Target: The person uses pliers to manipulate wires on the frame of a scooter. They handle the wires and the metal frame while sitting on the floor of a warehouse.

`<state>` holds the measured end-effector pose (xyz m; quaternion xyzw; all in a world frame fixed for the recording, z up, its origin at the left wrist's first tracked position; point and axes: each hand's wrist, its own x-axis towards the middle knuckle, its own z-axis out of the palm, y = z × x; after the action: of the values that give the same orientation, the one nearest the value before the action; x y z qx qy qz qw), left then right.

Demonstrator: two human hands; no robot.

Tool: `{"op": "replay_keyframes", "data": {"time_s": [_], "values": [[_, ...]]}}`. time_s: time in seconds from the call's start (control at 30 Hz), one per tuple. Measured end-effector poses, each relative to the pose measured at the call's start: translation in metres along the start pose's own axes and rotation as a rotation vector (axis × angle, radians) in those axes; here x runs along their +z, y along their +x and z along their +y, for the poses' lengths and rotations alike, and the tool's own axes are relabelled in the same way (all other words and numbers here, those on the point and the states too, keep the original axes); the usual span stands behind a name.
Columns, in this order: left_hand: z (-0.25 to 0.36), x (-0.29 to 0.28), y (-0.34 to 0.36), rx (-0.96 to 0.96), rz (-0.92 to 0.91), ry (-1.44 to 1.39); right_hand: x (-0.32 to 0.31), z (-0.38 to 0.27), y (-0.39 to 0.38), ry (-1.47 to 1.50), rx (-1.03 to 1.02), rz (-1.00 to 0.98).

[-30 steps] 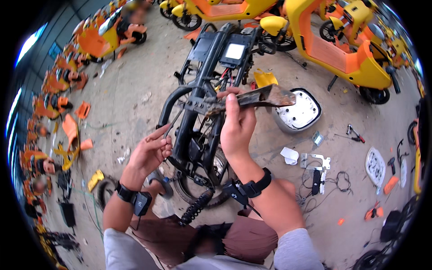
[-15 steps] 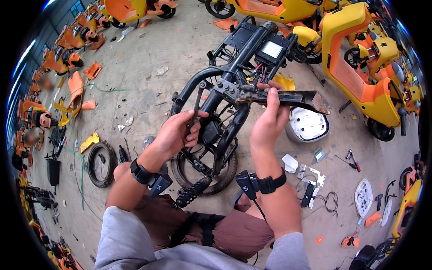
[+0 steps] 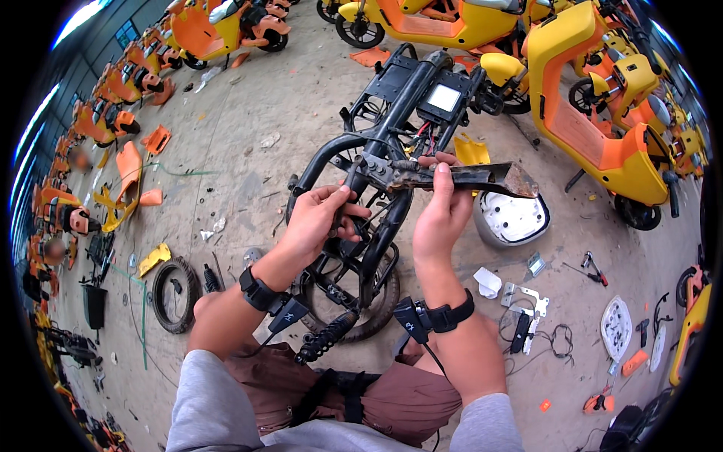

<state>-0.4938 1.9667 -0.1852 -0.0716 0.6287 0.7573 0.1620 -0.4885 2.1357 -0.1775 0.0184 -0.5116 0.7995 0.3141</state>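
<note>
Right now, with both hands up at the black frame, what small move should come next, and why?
Probably settle the dark tool squarely on one of the bolts: the left hand holds it with its upper end close to them, though contact is unclear, while the right hand grips the rusty metal piece.

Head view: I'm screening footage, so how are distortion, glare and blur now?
Head view: bright strips at upper left glare white and bend with the rim; head view: left hand, right hand and frame look fairly sharp; head view: small patches at far left are blurred.
</note>
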Motion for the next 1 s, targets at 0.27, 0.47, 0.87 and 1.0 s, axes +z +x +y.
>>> {"op": "replay_keyframes", "data": {"time_s": [0.27, 0.47, 0.87, 1.0], "values": [[0.012, 0.011, 0.006, -0.177, -0.142, -0.102, -0.001, -0.001, -0.001, -0.002, 0.005, 0.004], [0.02, -0.025, 0.015, -0.195, -0.154, 0.165, -0.002, 0.004, 0.001, 0.009, -0.018, 0.002], [0.072, -0.072, 0.094, 0.009, 0.034, 0.441, -0.002, 0.004, 0.0, 0.016, -0.012, 0.015], [0.082, -0.048, 0.116, 0.019, 0.065, 0.388, -0.003, 0.003, 0.002, -0.01, -0.022, 0.012]]}}
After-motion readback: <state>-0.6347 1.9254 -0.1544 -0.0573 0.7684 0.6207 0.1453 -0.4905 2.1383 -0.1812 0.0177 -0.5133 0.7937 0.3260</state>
